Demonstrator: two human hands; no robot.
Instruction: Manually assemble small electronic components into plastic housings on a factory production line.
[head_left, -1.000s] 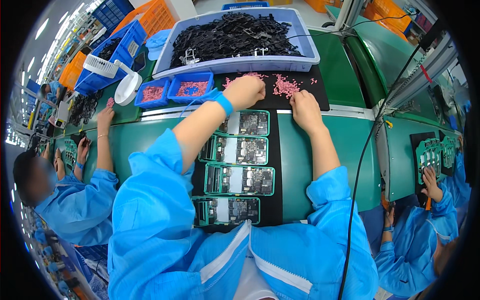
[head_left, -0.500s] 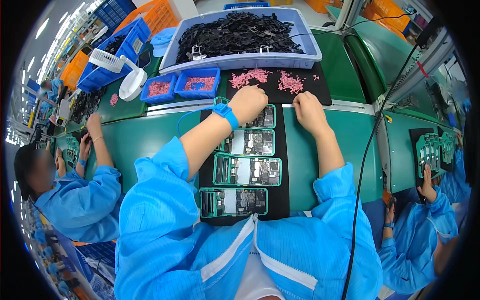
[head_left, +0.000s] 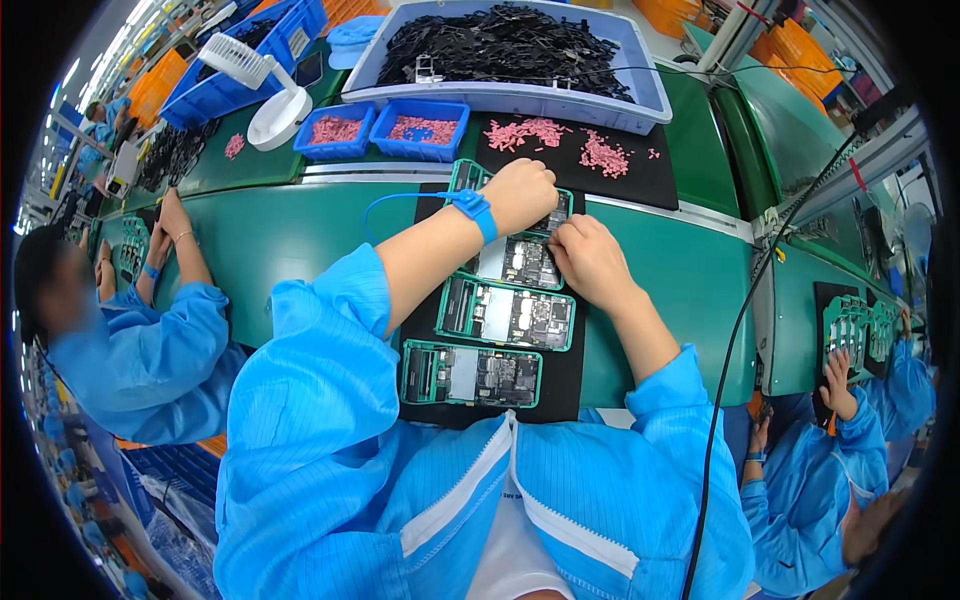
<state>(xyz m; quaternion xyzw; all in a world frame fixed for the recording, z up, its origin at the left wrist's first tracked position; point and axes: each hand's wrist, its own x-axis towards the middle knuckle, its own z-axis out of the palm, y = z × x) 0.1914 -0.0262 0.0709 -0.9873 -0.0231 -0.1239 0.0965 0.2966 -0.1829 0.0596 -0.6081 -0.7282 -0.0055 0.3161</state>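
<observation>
Several opened phone assemblies with bare circuit boards lie in green frames, in a column on a black mat (head_left: 425,255). My left hand (head_left: 520,195), a blue wrist strap (head_left: 474,207) on its wrist, is closed over the farthest phone assembly (head_left: 467,178) and hides much of it. The fingers of my right hand (head_left: 592,258) are pinched at the right end of the second phone assembly (head_left: 525,262). Whatever either hand holds is hidden. Closer to me are a third phone assembly (head_left: 495,317) and the nearest one (head_left: 464,376).
Beyond my hands, loose pink pieces (head_left: 604,155) lie on a black pad (head_left: 640,185). Two blue bins (head_left: 440,152) hold more of them. Behind stands a large tub (head_left: 520,100) of black parts. A white fan (head_left: 280,118) is at left; a black cable (head_left: 735,350) hangs at right. Co-workers sit on both sides.
My right hand has moved left and nearer, from beside the pink pieces to the second phone assembly. My left hand has come slightly back from the pink pieces over the farthest assembly. The view has shifted.
</observation>
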